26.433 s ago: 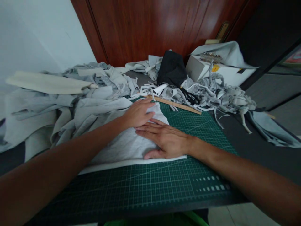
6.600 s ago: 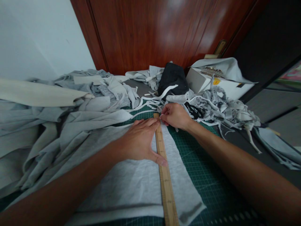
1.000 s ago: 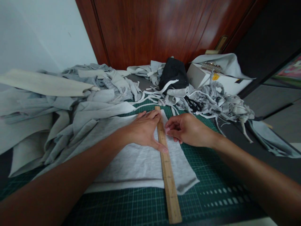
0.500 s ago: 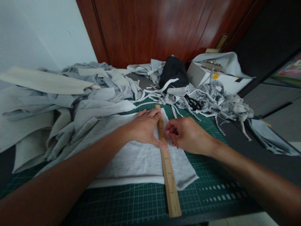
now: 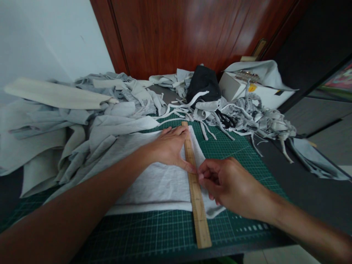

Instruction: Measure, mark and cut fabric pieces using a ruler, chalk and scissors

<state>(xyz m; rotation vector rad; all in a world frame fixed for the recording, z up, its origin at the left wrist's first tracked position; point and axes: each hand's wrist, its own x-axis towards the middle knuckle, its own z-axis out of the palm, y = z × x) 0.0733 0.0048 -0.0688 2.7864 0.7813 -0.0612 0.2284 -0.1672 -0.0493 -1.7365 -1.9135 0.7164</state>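
A pale grey cloth (image 5: 165,187) lies flat with a wooden ruler (image 5: 200,223) running lengthwise across it near its right edge. My left hand (image 5: 173,146) rests spread on the cloth, its fingertips and thumb pressing the ruler's left side and top. On the other side of the ruler, my right hand (image 5: 222,179) is closed in a pinch right at the ruler's edge, over the narrow strip of cloth. Whatever sits between those fingertips is too small and hidden to name. Below the cloth is a green cutting mat (image 5: 154,234) with a white grid.
Heaped grey and cream fabric (image 5: 55,121) fills the left side. At the back are a black pouch (image 5: 204,84), a white box (image 5: 233,86) and tangled grey fabric strips (image 5: 253,113). Behind stands a reddish wooden door (image 5: 170,33).
My right hand has slid along the ruler's edge toward me, and the cloth's near right corner has drawn in slightly. My left hand stays in place on the ruler.
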